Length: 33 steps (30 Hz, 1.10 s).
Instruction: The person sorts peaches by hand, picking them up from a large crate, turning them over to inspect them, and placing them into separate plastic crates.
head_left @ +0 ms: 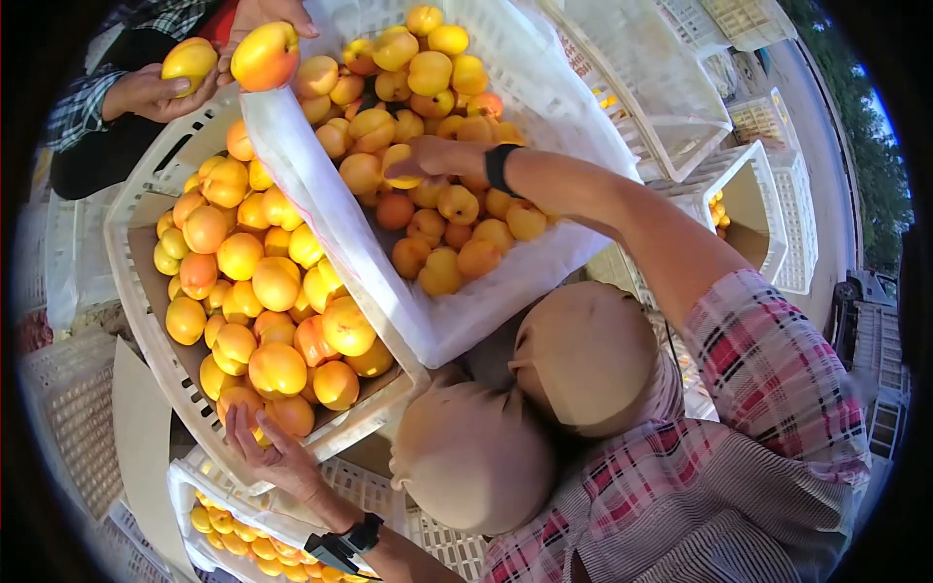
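At the near corner of the left crate (146, 340), the left hand (267, 452) lies with fingers apart on a fruit (243, 403). Past its far edge, a co-worker's hands (146, 92) hold two more. In the lined crate (321, 209), the right hand (432, 155) curls its fingers around a yellow fruit (398, 167) mid-pile. This looks like sorting, mid-pick. The next move calls for a gentle lift clear of the neighbours.

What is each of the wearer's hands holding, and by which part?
The right hand grips a yellow fruit from above, fingers over its top. The left hand lies against orange fruit at the near corner of the crate; a hold cannot be told.
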Motion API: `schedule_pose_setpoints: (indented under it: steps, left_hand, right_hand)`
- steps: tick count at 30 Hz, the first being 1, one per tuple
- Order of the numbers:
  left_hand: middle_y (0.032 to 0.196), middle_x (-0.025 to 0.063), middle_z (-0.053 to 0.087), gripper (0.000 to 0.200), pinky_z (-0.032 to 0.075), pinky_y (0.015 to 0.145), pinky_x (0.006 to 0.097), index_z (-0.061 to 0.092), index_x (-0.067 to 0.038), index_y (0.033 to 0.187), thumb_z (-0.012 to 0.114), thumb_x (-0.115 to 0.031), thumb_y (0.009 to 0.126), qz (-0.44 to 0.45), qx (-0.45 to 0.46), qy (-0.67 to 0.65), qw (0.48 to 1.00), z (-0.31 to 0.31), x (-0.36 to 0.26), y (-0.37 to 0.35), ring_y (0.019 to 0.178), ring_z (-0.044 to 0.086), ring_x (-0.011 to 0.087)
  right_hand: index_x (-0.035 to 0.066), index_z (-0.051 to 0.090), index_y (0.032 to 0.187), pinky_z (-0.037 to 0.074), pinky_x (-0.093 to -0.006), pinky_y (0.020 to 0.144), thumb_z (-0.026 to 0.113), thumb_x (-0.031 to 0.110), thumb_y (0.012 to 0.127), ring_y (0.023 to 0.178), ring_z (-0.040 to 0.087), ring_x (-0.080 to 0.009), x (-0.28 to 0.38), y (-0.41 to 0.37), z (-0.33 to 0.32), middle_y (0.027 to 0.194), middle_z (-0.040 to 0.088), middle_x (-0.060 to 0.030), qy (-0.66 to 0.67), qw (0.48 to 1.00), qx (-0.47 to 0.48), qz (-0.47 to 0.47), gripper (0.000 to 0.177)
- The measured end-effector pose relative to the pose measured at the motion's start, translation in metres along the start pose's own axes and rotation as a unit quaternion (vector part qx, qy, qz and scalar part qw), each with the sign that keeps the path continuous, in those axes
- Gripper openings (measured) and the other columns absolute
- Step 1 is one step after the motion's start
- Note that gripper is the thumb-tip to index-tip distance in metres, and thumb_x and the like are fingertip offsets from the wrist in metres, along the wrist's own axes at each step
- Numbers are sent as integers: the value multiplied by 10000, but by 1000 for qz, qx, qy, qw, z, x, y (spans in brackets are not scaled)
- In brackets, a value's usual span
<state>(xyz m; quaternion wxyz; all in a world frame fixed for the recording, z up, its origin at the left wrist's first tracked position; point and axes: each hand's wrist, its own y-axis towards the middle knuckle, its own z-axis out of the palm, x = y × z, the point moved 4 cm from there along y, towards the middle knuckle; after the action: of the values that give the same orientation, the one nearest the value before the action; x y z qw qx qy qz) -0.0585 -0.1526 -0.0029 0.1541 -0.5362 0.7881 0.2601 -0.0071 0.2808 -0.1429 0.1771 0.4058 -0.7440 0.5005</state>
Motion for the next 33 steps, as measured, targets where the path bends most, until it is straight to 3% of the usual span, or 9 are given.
schedule_pose_setpoints:
  steps: [3,9,11,13,15,21,29,31,33]
  left_hand:
    - [1180,203,546,302,443,919,423,581,69,1103,536,-157,909,14,-8,17,1000,0,3,3,1089,539,336]
    - [1099,146,590,280,508,764,321,595,34,1097,493,-169,934,-102,20,-258,961,20,-35,1,914,599,248]
    - [1160,130,564,432,509,742,316,526,9,1218,487,-335,960,-161,153,-397,890,36,-68,6,879,594,190]
    - [1136,132,574,553,509,718,304,462,0,1264,473,-453,947,-237,253,-618,706,61,-93,7,796,593,190]
    - [1103,119,582,556,513,750,318,428,-7,1260,467,-465,947,-241,297,-758,528,66,-116,10,806,597,196]
    - [1120,111,572,407,525,822,359,454,-32,1214,467,-356,968,-213,213,-823,481,84,-92,-1,942,615,230]
    - [1176,97,528,484,505,872,338,338,-68,1360,531,-235,949,-211,201,-744,601,86,-87,-13,985,594,187]
    - [1164,82,534,488,481,868,297,350,-55,1372,544,-184,942,-164,210,-572,775,76,-77,-19,964,580,150]
    - [1054,88,592,396,460,803,272,456,-24,1303,534,-119,926,-73,22,-382,921,44,-49,-11,901,569,151]
  right_hand:
    - [43,562,1142,539,-272,637,475,497,914,723,629,-162,14,-4,0,935,662,-99,406,902,107,99,515]
    - [41,508,1198,538,-277,596,459,453,934,751,649,-195,83,-72,-7,1024,642,-141,581,790,188,-55,492]
    - [51,500,1212,546,-291,658,543,423,893,820,648,-203,115,-90,-3,1061,621,-133,522,827,185,-102,492]
    - [62,491,1225,553,-306,720,627,393,852,888,646,-211,147,-106,9,1098,599,-125,460,854,188,-153,517]
    - [60,406,1311,551,-329,759,679,223,830,1025,593,-232,181,-132,21,1241,521,-120,13,896,-9,-443,577]
    - [51,387,1320,519,-367,842,764,202,728,1056,573,-266,190,-137,54,1210,515,-139,-75,926,-4,-370,718]
    - [8,429,1264,429,-415,933,745,407,693,1085,535,-348,183,-125,71,1185,533,-207,-195,895,-48,-399,765]
    - [6,435,1260,431,-416,933,742,394,695,1086,537,-352,175,-121,65,1180,540,-211,-190,897,-73,-392,751]
    - [4,442,1255,434,-416,933,739,382,697,1086,539,-355,171,-113,56,1174,548,-216,-181,904,-102,-374,736]
